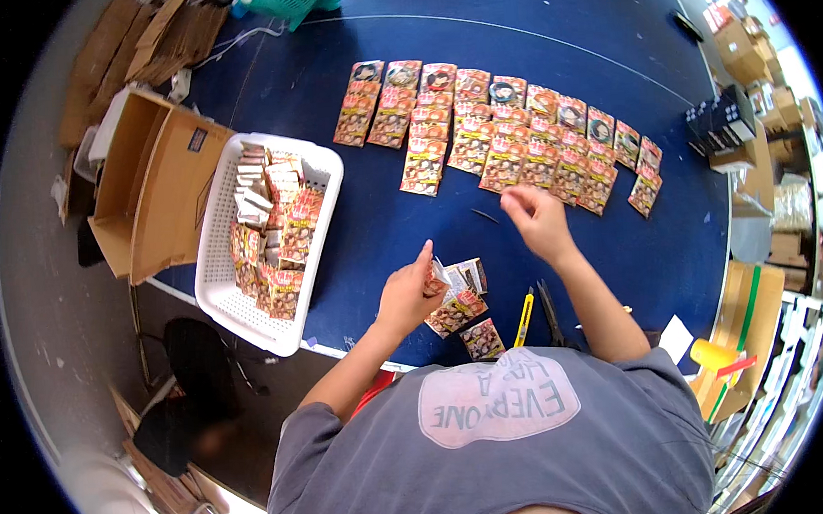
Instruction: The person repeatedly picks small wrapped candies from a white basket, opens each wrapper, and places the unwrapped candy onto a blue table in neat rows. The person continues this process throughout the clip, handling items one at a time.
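My left hand (405,300) grips a small printed packet (436,281), which looks torn at its top. Below and beside it on the blue table lie several more packets (456,311) and some folded pieces. Over the near edge of the laid-out rows hovers my right hand (539,225), thumb and fingers drawn together; whether something small sits between them is hidden. Those rows of printed packets (425,165) fan across the table in columns, and round badge-like pieces (438,79) rest on many of the far ones.
At left, a white plastic basket (325,257) holds many packets, beside an open cardboard box (167,192). A yellow utility knife (524,319) and black scissors (550,313) lie near my body. A teal fan (287,2) stands at the far edge; black boxes (721,121) are at right.
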`<state>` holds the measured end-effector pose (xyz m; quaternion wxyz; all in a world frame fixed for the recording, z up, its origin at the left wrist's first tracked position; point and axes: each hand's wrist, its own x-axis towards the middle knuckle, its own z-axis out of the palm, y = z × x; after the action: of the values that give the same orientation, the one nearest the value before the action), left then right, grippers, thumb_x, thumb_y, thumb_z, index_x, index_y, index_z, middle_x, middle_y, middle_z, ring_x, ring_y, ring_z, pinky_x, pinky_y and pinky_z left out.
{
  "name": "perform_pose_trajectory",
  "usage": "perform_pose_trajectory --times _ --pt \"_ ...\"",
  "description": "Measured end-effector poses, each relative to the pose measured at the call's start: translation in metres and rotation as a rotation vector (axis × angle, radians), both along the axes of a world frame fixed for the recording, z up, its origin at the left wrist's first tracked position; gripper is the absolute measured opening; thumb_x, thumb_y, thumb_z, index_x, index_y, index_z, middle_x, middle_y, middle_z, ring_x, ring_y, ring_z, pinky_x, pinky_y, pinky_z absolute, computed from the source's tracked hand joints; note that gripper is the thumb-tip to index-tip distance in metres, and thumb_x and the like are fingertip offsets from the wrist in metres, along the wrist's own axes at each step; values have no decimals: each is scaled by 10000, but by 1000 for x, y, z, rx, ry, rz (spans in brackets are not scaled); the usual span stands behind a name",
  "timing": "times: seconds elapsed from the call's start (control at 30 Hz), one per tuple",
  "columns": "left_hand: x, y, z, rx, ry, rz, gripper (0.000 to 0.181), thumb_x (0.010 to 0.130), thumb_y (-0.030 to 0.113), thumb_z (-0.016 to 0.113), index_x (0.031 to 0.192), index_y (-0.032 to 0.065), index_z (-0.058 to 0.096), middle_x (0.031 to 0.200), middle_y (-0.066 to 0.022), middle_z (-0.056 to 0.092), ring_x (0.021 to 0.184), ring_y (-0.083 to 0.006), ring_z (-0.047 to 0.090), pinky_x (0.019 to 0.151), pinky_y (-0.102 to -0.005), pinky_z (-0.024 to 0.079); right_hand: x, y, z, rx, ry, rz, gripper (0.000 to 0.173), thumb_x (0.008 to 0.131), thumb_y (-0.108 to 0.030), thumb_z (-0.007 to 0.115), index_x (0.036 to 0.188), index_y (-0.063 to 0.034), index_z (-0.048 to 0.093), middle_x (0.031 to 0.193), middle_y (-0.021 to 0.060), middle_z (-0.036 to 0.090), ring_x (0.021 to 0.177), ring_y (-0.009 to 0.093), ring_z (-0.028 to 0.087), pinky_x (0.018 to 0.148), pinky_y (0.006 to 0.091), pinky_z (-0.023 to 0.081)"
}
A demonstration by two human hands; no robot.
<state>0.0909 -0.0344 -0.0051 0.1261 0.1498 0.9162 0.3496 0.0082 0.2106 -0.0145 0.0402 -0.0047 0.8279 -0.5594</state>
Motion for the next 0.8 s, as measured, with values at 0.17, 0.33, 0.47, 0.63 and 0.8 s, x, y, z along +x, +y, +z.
perform_pose_trajectory --times 0.17,0.33,0.47,0.63,0.8 --pt "-36 46 60 -418 96 -445 738 710 146 678 1363 59 345 873 -119 668 786 -307 645 689 -405 495 56 -28 0 -874 -649 -41 434 966 -396 436 1060 -11 613 951 84 663 812 147 640 729 290 524" --pt "-53 106 102 -791 118 -722 728 730 166 663 1345 -44 334 803 -101 672 738 -269 666 636 -377 499 73 -27 -9 -1325 -750 -81 538 979 -460 327 1123 -5 574 1002 105 657 908 199 651 808 354 530" --pt "-64 107 122 -705 85 -722 810 703 204 696 1384 1 306 827 -140 657 750 -300 651 657 -402 505 74 13 -5 -1375 -732 -3 510 979 -416 319 1145 -3 569 1032 142 659 905 235 659 825 410 523" --pt "-74 90 125 -190 22 -535 806 643 153 748 1355 66 379 999 -183 627 914 -338 613 793 -389 489 69 51 46 -1215 -509 -72 349 955 -177 388 1184 38 539 1126 168 616 997 245 633 856 387 524" --pt "-62 84 102 141 -102 -438 799 638 119 778 1343 103 402 1151 -131 617 997 -310 608 854 -373 485 66 59 63 -1112 -485 -105 321 944 -67 415 1233 30 518 1146 183 604 1033 239 620 883 356 517"
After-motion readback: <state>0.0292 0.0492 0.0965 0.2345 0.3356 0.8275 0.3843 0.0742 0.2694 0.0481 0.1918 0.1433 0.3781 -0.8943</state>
